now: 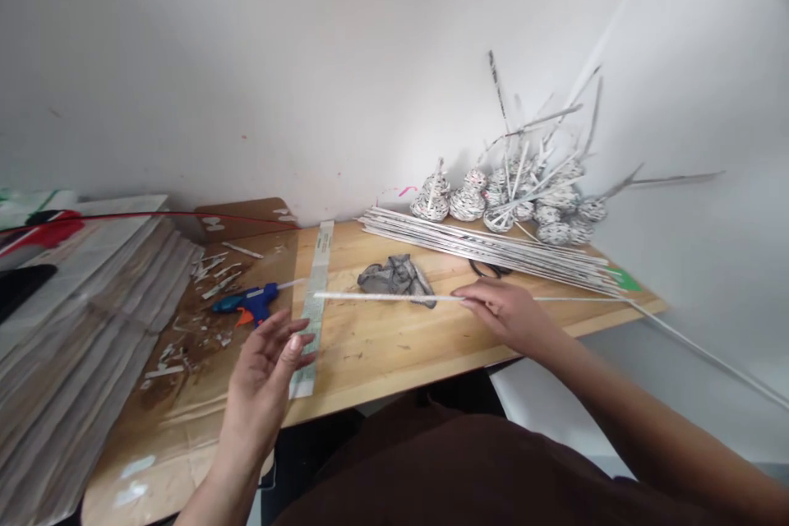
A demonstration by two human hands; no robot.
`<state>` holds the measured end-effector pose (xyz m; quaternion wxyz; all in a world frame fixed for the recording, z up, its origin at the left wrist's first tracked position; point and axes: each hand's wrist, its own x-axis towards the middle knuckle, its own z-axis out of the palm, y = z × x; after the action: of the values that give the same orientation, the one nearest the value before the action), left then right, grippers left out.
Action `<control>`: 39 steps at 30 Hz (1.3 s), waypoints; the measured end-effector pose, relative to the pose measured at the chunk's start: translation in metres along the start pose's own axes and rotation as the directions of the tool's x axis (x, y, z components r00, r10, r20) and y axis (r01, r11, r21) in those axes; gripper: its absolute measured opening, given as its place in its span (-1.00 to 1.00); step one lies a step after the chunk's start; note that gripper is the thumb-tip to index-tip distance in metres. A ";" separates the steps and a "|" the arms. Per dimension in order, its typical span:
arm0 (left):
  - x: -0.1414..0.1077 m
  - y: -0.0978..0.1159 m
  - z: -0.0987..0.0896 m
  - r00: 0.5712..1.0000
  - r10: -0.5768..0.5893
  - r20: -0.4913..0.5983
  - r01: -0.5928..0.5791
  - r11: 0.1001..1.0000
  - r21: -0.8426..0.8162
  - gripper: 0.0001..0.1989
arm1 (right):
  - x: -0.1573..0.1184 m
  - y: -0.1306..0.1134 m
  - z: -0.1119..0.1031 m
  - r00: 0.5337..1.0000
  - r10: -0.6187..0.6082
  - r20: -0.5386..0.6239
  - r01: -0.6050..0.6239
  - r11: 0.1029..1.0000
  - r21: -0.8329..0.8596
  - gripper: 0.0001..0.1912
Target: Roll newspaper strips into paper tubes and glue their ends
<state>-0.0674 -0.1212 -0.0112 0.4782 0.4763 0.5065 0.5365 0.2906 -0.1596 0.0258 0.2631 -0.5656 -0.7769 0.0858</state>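
Note:
My right hand (493, 308) pinches a long thin white paper stick (382, 297), which is held level above the wooden table (370, 362) and runs out on both sides of the fingers. My left hand (271, 357) is raised near the stick's left end, palm turned inward, fingers apart and holding nothing. Under the stick lies a crumpled grey cloth (398, 275). Just beyond my left hand a blue glue gun (250, 302) with an orange trigger rests on brown cardboard (203, 419). A flat printed paper strip (319, 279) lies between the cardboard and the cloth.
A bundle of paper sticks (486, 249) lies along the table's back, with black scissors (486, 269) partly beneath. Several woven paper shapes (467, 201) with upright sticks stand by the wall. Stacked newspapers (80, 353) fill the left; paper scraps (215, 275) litter the cardboard.

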 end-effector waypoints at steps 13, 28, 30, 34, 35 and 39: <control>-0.016 0.003 -0.022 0.936 0.311 0.166 -0.352 0.811 0.468 -0.79 | 0.097 0.093 -0.011 0.943 -0.125 -0.308 -0.008 0.917 -0.398 -0.65; -0.026 -0.014 -0.049 0.809 0.361 0.463 -0.574 0.318 0.755 -0.58 | 0.066 0.099 0.011 0.907 -0.281 -0.315 0.096 0.864 -0.493 -0.82; -0.028 -0.017 -0.048 0.797 0.376 0.472 -0.583 0.279 0.763 -0.63 | 0.061 0.106 0.013 0.918 -0.230 -0.324 0.037 0.861 -0.508 -0.79; -0.033 -0.017 -0.046 0.747 0.426 0.511 -0.634 0.225 0.740 -0.66 | 0.050 0.112 0.018 0.923 -0.193 -0.333 0.028 0.897 -0.442 -0.76; -0.034 -0.016 -0.045 0.738 0.432 0.519 -0.644 0.218 0.734 -0.65 | 0.047 0.112 0.019 0.927 -0.187 -0.326 0.028 0.899 -0.436 -0.74; -0.041 -0.019 -0.043 0.699 0.420 0.579 -0.694 0.201 0.692 -0.51 | 0.042 0.108 0.017 0.944 -0.146 -0.297 -0.002 0.896 -0.445 -0.69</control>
<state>-0.1060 -0.1657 -0.0322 -0.0094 0.8665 0.4266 0.2591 0.3625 -0.0810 -0.0222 0.2552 -0.5871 -0.7430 -0.1951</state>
